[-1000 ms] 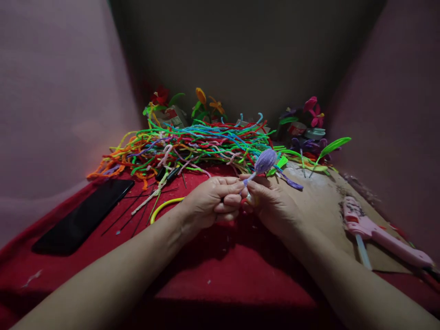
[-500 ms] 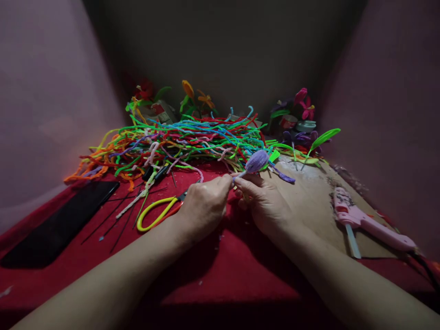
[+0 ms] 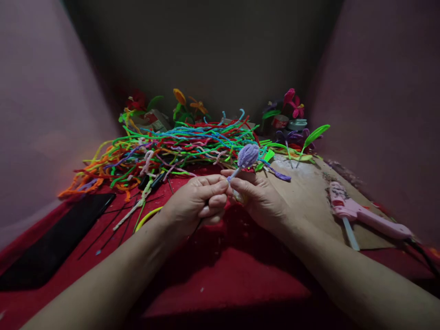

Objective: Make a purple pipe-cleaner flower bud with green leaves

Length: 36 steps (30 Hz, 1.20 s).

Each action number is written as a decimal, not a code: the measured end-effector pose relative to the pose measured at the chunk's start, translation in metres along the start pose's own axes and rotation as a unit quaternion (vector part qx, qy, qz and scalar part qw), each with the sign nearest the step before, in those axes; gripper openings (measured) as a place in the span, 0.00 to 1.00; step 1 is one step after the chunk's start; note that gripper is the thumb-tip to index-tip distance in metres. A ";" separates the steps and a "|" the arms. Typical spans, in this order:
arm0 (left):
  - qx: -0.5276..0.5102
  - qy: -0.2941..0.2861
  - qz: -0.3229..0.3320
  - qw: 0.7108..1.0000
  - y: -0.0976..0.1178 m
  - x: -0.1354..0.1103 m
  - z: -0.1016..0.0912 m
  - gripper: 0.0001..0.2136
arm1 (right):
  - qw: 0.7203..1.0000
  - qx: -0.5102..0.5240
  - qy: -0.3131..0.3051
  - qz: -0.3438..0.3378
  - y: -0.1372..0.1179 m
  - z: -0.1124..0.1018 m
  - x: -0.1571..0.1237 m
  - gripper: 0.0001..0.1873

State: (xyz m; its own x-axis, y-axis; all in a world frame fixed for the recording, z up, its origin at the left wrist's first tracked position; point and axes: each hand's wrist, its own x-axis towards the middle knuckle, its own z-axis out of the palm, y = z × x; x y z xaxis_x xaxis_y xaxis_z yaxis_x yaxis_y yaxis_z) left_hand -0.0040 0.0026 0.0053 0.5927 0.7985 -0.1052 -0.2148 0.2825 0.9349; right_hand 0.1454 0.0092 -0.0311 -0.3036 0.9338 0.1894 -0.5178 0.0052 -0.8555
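A purple pipe-cleaner bud (image 3: 247, 156) on a thin stem stands up between my two hands, above a red cloth (image 3: 223, 275). My left hand (image 3: 194, 201) is curled shut, its thumb and forefinger pinching the stem just below the bud. My right hand (image 3: 259, 197) meets it from the right, fingers closed on the same stem. A loose purple pipe cleaner (image 3: 278, 174) trails off to the right behind the bud. Yellow-handled scissors (image 3: 147, 217) lie partly hidden under my left wrist.
A big heap of coloured pipe cleaners (image 3: 172, 146) lies behind my hands. Finished flowers (image 3: 292, 103) stand at the back. A pink glue gun (image 3: 360, 215) rests on brown cardboard (image 3: 309, 192) at right. A black phone (image 3: 55, 243) and thin wires (image 3: 117, 224) lie at left.
Both hands rose slightly with the bud. My left hand slid back over the scissors, hiding most of the handle seen half a second ago. The view shifted so the table contents sit further left.
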 end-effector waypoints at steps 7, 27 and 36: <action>0.151 0.021 0.022 0.988 0.000 0.001 0.005 0.11 | 0.998 -0.017 0.043 -0.035 0.000 0.002 -0.005 0.05; 0.072 0.033 0.023 0.997 0.003 -0.002 0.007 0.07 | 0.997 -0.068 0.031 -0.037 -0.003 0.002 -0.006 0.07; -0.067 -0.086 -0.008 0.994 -0.005 0.003 -0.008 0.10 | 1.000 -0.011 -0.001 -0.007 -0.006 0.003 -0.003 0.07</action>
State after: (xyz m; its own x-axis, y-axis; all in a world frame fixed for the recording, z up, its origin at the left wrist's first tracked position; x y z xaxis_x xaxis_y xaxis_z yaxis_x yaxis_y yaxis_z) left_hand -0.0071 0.0077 -0.0022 0.7182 0.6941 -0.0485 -0.2990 0.3708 0.8793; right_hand 0.1472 0.0054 -0.0256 -0.2983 0.9329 0.2017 -0.5040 0.0255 -0.8633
